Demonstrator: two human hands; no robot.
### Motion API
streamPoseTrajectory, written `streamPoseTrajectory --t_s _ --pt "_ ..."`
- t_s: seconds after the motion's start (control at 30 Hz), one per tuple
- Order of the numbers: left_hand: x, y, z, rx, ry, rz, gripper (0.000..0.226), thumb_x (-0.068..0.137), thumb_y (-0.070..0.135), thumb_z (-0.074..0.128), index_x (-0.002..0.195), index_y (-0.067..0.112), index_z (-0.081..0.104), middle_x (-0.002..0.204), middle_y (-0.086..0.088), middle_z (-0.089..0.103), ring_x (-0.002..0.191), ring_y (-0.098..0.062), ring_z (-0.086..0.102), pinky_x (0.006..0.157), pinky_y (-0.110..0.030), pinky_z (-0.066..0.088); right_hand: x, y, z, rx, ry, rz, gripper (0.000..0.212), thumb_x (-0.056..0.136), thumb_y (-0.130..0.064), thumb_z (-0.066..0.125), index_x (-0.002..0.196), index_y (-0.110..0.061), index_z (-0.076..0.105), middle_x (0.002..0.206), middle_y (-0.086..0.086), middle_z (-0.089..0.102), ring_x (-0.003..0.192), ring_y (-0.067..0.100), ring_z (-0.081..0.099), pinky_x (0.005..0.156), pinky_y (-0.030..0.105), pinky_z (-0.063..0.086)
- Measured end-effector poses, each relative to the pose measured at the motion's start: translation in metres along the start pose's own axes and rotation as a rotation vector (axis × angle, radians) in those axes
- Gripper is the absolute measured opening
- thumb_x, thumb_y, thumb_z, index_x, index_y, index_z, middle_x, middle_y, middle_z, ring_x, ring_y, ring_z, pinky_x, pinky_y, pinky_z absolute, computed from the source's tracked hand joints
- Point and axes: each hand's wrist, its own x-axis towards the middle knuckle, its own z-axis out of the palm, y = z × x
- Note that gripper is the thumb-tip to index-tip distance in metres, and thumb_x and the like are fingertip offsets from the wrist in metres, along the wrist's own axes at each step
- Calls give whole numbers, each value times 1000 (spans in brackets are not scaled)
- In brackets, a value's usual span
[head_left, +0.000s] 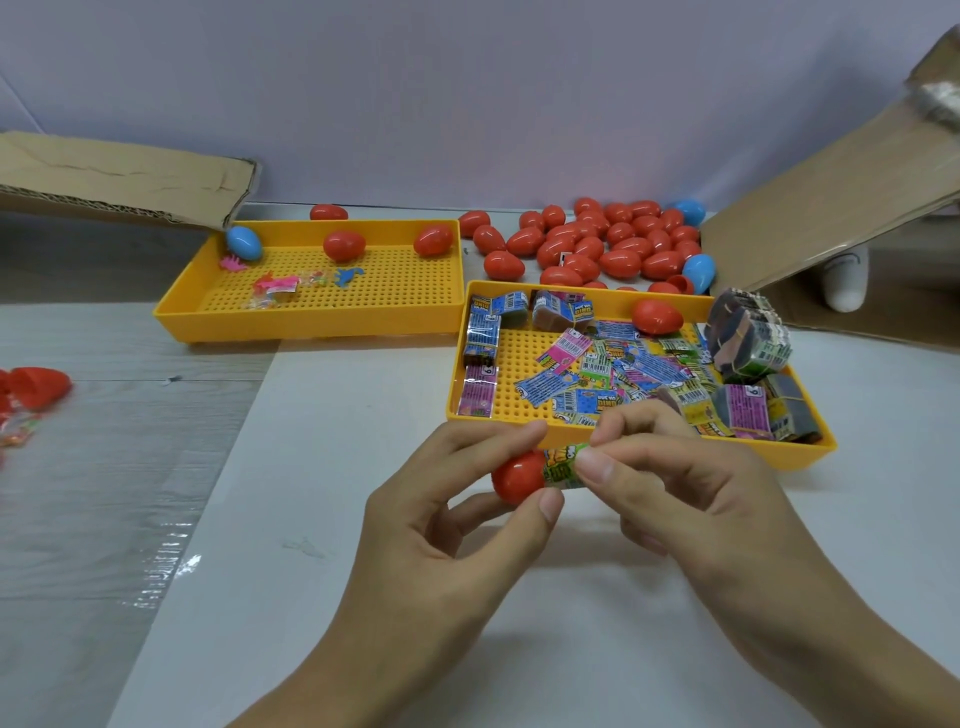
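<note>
left hand (447, 514): holds red egg (517, 475) | right hand (691, 488): pinches label (563, 467) (green)

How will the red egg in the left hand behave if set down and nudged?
The red egg likely rolls: rounded, glossy shell. Probably light: the left hand holds it with fingertips alone. The printed label the right hand pinches may add grip.

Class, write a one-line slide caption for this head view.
Left hand holds a red egg while right hand pinches a green label against it.
</note>
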Motion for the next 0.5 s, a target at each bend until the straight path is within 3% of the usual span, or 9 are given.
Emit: streamPoseTrajectory --t_s 0.23,0.5 --pt "0 0 1 32 12 36 35 79 18 73 113 24 75 110 -1 66 107 -21 67 83 -27 58 1 1 0 -2 13 4 13 72 -37 76 70 -24 79 85 -14 57 67 2 49 51 12 37" --pt "-1 -1 1 68 90 122 35 78 15 73 112 23 74 106 -7 64 97 -23 68 81 -27 57 1 2 1 -8 30 -26 30 70 -51 67 71 -24 79 87 -10 61 68 2 55 58 9 39"
